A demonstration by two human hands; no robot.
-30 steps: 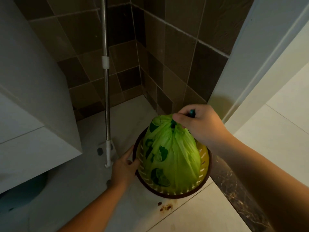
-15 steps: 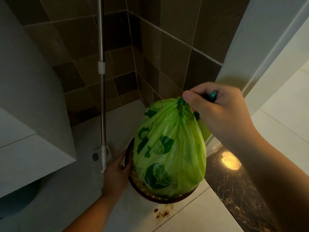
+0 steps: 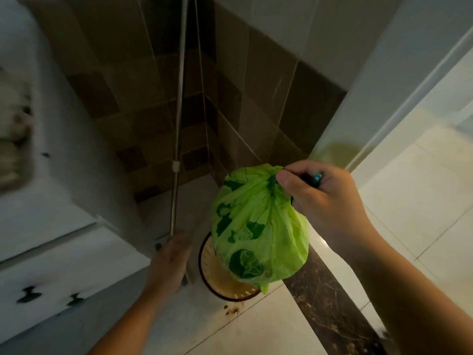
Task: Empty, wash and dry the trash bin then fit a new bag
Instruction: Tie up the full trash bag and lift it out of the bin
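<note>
A full green trash bag [image 3: 258,226] printed with dark lime slices hangs in the air, tied at the top. My right hand [image 3: 325,201] grips its knotted neck. Below it on the floor stands the round trash bin [image 3: 222,285], with a dark rim and a yellowish slotted wall, mostly hidden by the bag. My left hand [image 3: 171,260] is to the left of the bin's rim and blurred; the fingers look relaxed and I cannot see them touch the bin.
A metal mop pole [image 3: 178,139] stands in the tiled corner behind the bin. A white cabinet [image 3: 51,226] with dark knobs is on the left. A dark marble threshold [image 3: 332,311] and a white door frame [image 3: 358,98] are on the right. A brown stain [image 3: 231,310] marks the floor.
My right hand has lifted the green bag up out of the bin. My left hand has come off the bin's rim and shifted slightly left.
</note>
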